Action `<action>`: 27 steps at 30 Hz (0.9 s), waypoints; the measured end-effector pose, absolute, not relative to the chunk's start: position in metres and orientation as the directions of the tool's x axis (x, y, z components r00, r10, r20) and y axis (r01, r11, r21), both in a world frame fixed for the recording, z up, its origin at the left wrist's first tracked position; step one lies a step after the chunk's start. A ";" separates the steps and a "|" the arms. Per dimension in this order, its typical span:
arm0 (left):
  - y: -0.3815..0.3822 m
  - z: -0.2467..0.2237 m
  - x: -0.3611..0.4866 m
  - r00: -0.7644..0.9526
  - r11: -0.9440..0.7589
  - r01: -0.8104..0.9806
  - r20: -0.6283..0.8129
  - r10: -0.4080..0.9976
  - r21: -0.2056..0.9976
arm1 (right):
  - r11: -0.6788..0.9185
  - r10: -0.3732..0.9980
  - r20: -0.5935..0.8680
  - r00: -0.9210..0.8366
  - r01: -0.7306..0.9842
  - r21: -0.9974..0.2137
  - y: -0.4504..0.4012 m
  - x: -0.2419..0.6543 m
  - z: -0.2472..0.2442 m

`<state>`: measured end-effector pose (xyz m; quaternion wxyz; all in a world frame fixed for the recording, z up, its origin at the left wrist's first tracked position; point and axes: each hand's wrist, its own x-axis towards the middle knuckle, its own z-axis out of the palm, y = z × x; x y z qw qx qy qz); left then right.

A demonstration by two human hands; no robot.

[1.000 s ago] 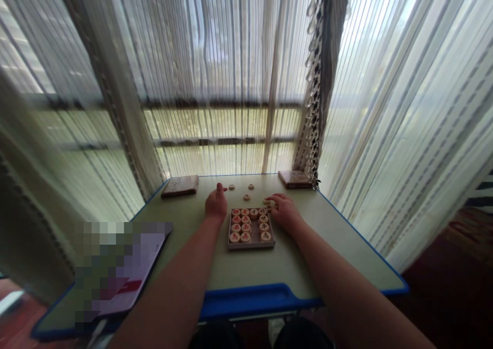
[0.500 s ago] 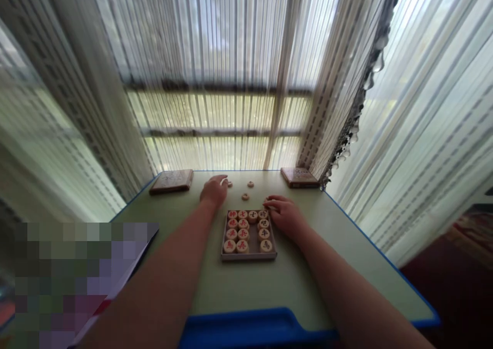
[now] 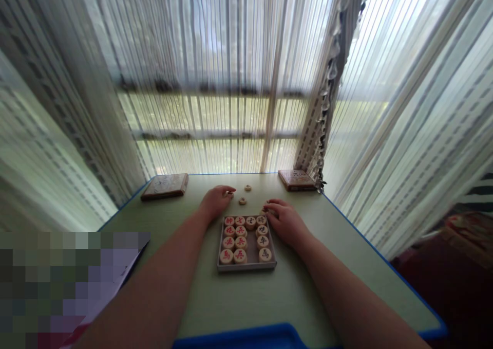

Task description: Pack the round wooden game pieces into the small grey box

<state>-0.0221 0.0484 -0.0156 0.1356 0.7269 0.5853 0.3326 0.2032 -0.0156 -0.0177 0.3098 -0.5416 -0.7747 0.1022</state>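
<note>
My left hand [image 3: 217, 201] has its fingers closed on a small round Chinese chess piece [image 3: 230, 195], low over the table beyond the box. At the far right corner of the shallow box [image 3: 246, 268], my right hand [image 3: 283, 218] pinches another chess piece [image 3: 263, 212], partly hidden by the fingers. Wooden pieces fill much of the box: red-lettered ones [image 3: 241, 242] in the two left columns, dark-lettered ones [image 3: 262, 242] at right. One column shows bare box floor below its top piece [image 3: 250, 221]. Two loose pieces, one farther back [image 3: 247, 188] and one nearer [image 3: 242, 201], lie between my hands.
A flat brown box [image 3: 165, 186] rests at the table's back left, a second flat box [image 3: 296, 180] at the back right. Blue trim [image 3: 385, 268] edges the pale green table [image 3: 339, 246]. Sheer curtains [image 3: 215, 107] hang behind; a blurred-out patch covers the lower left.
Both hands have drawn slightly nearer to the box, each with a chess piece at its fingertips. The camera view has shifted a little; the two loose pieces stay on the table.
</note>
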 end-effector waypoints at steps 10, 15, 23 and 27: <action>0.041 -0.012 -0.020 0.082 -0.304 0.628 0.328 0.941 0.716 | 0.412 0.894 0.384 -0.232 0.766 -0.494 -0.017 0.204 -0.017; 0.038 -0.009 -0.015 0.112 -0.262 0.641 0.250 0.962 0.721 | 0.402 0.897 0.385 -0.217 0.763 -0.507 -0.019 0.204 -0.013; 0.039 -0.008 -0.015 -0.005 -0.291 0.508 0.340 0.940 0.811 | 0.422 0.869 0.465 -0.169 0.744 -0.518 -0.014 0.205 -0.016; 0.021 0.011 -0.004 -0.021 -0.360 0.340 0.389 0.921 0.869 | 0.498 0.796 0.590 -0.139 0.704 -0.506 -0.018 0.203 -0.007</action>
